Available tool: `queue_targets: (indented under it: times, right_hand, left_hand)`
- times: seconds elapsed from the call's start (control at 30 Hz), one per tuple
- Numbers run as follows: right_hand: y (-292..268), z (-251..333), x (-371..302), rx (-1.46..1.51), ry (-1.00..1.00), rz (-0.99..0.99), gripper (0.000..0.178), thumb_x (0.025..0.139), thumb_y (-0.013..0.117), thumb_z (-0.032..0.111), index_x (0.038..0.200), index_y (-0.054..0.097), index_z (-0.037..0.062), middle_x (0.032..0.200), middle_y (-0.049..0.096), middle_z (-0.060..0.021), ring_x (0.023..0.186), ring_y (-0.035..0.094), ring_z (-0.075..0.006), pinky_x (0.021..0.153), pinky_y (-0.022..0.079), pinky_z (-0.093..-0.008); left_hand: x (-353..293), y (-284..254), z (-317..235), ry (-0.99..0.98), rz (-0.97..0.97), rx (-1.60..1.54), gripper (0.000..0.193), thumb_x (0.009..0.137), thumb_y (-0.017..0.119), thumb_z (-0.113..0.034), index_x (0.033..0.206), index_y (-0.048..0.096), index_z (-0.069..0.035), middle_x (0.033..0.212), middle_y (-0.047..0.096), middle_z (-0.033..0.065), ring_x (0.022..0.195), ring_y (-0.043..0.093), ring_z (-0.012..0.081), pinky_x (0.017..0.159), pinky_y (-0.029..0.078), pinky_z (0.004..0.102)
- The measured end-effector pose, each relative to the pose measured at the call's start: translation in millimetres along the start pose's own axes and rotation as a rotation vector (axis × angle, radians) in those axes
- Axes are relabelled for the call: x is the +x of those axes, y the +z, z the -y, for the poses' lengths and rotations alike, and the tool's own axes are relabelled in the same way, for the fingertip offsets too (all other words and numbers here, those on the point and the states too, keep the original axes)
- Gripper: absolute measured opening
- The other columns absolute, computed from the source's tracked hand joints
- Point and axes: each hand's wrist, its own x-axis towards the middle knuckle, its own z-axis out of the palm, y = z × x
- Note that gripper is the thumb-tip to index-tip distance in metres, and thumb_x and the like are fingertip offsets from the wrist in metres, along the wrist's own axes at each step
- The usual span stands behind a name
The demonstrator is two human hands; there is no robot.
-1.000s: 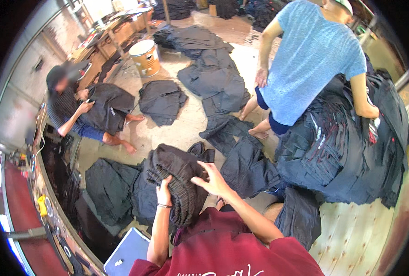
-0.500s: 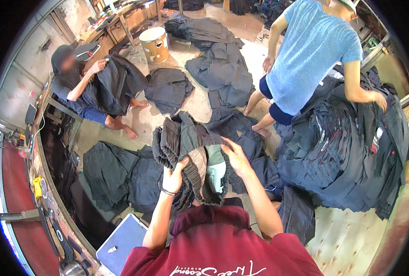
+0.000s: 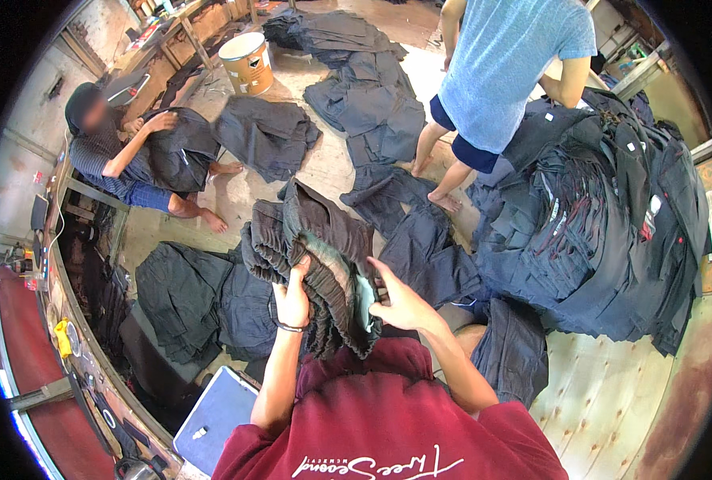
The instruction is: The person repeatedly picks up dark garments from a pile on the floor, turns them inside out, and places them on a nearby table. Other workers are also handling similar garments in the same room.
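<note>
In front of my chest is a bundle of dark trousers [image 3: 329,226] with ribbed, gathered waistbands. Its left side is in my left hand [image 3: 293,296], closed with the thumb on top; the fingers underneath are hidden. At the right edge, the bent fingers and thumb of my right hand [image 3: 404,302] grip the cloth beside a pale green lining piece [image 3: 365,300]. The waist opening between my hands is narrow, with a little lighter lining showing inside.
Dark garments lie in piles on the floor, with a large heap [image 3: 588,240] at right. One person [image 3: 104,148] sits at left handling dark cloth; another in a blue shirt [image 3: 516,72] stands by the heap. A drum [image 3: 246,68] and a blue-grey board [image 3: 216,420] are nearby.
The bundle has turned and its opening has narrowed, covering much of the pale lining. My right hand has come lower and nearer my chest. The standing person's arm has drawn back from the heap.
</note>
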Motion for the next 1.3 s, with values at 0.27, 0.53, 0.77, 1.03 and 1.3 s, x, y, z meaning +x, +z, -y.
queue_targets:
  times: [0.27,0.53,0.77,1.03,1.3]
  right_hand:
    - [20.8,-39.8,11.7,-0.174,-0.129,-0.077,0.101,0.073,0.071,0.004,0.159,0.018,0.0033,0.141,0.053,-0.0329,0.132,0.054,-0.0423,0.11,0.044,-0.045]
    - [21.9,-13.0,22.9,-0.278,-0.199,-0.394,0.078,0.096,0.067,0.037,0.156,0.03,0.0043,0.135,0.056,-0.0344,0.124,0.058,-0.044,0.105,0.046,-0.0469]
    - [17.8,-5.6,24.8,-0.073,-0.088,-0.476,0.053,0.105,0.054,0.033,0.143,0.052,-0.0033,0.128,0.063,-0.0323,0.124,0.062,-0.0414,0.102,0.049,-0.0438]
    - [-114.0,-25.9,9.5,-0.429,-0.032,-0.643,0.04,0.102,0.057,0.033,0.138,0.06,0.015,0.109,0.069,-0.0269,0.103,0.066,-0.0465,0.089,0.054,-0.0523]
    - [-171.2,-79.7,-1.7,-0.762,0.041,-0.74,0.041,0.096,0.062,0.024,0.138,0.06,0.0217,0.094,0.071,-0.0279,0.088,0.069,-0.0473,0.08,0.056,-0.0565]
  left_hand:
    - [-3.1,-2.0,3.0,-0.035,0.075,0.085,0.029,0.091,0.069,-0.012,0.118,0.068,0.0,0.118,0.071,0.007,0.109,0.065,0.0195,0.101,0.048,0.0343]
    - [3.2,-9.8,12.5,-0.036,0.084,0.102,0.039,0.095,0.071,-0.021,0.128,0.064,0.0,0.127,0.068,0.0096,0.117,0.063,0.0199,0.104,0.048,0.0366]
    - [16.8,-16.1,22.5,-0.222,-0.158,0.086,0.078,0.093,0.069,-0.058,0.123,0.062,0.014,0.126,0.067,0.013,0.108,0.064,0.0203,0.096,0.05,0.0345]
    - [33.7,-29.5,35.2,-0.247,-0.059,-0.041,0.076,0.095,0.066,-0.058,0.134,0.06,0.008,0.133,0.065,0.0131,0.114,0.064,0.024,0.102,0.048,0.0361]
    - [33.9,-51.3,34.4,-0.223,-0.033,-0.039,0.072,0.097,0.065,-0.053,0.137,0.059,0.007,0.138,0.063,0.0128,0.119,0.063,0.0239,0.106,0.046,0.0356]
